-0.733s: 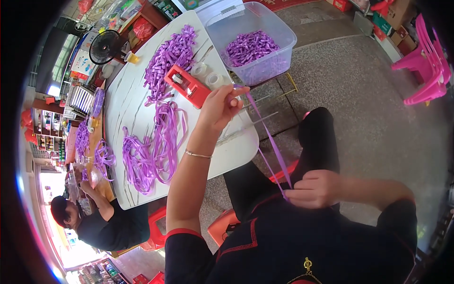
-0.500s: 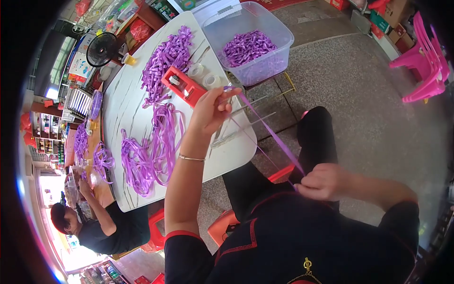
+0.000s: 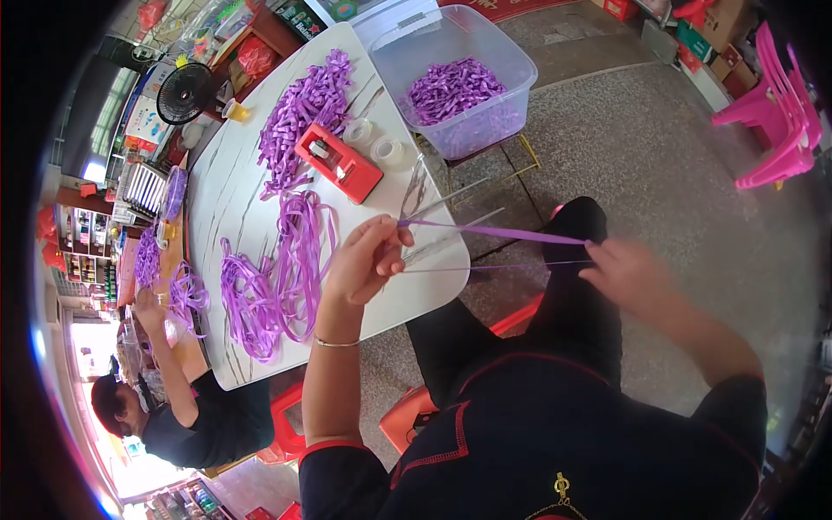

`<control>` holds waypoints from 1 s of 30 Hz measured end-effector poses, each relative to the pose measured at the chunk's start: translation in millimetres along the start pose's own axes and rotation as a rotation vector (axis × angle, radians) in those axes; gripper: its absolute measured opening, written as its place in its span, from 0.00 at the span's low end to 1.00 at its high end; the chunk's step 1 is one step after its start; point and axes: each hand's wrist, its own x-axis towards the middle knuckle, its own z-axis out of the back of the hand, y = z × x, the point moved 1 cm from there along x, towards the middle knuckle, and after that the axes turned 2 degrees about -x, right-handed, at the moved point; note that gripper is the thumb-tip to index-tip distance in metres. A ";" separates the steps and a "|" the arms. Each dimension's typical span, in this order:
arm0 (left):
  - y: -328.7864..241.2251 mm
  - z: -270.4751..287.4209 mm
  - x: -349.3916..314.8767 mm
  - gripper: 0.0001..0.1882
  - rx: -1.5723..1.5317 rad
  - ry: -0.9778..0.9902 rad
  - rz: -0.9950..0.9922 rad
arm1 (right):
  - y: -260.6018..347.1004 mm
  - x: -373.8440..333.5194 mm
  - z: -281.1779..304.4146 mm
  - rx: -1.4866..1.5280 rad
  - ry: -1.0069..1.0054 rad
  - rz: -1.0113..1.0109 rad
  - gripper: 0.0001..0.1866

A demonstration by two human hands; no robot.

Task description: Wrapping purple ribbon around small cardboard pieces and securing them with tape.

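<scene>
A purple ribbon [image 3: 511, 233] is stretched taut between my two hands. One end is pinched by my left hand [image 3: 368, 258], over the near edge of the marble-patterned table. My right hand [image 3: 628, 273], somewhat blurred, grips the other end above my right knee. A second thin purple strand [image 3: 494, 267] runs below the ribbon between the hands. Beyond my left hand lies a red tape dispenser [image 3: 340, 165]. Two thin metal rods [image 3: 451, 201] stick out past the table edge near the ribbon. Loose purple ribbon loops [image 3: 299, 260] lie left of my left hand.
A heap of folded purple ribbon pieces [image 3: 303, 117] covers the far part of the table [image 3: 247, 195]. A clear plastic bin [image 3: 485, 130] with more pieces stands beyond it. A co-worker [image 3: 204, 425] sits at the left. Pink plastic chairs [image 3: 771, 113] stand at the far right.
My left hand has come down and nearer, away from the tape dispenser. My right hand has risen and moved right, so the ribbon now runs nearly level. The co-worker's arm has shifted.
</scene>
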 end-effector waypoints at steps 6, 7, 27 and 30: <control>20.5 -8.8 -17.5 0.10 -0.010 0.112 0.114 | 1.3 14.4 11.6 -0.048 0.011 -0.187 0.31; 23.2 -12.3 -19.1 0.10 -0.010 0.112 0.112 | 2.5 15.9 12.9 -0.019 0.002 -0.208 0.33; 37.2 -69.0 -36.2 0.11 -0.284 0.414 0.222 | 56.4 81.2 -9.0 0.750 -0.502 0.247 0.31; 34.2 -69.6 -37.7 0.11 -0.251 0.382 0.218 | 59.2 83.4 -4.5 0.842 -0.463 0.188 0.14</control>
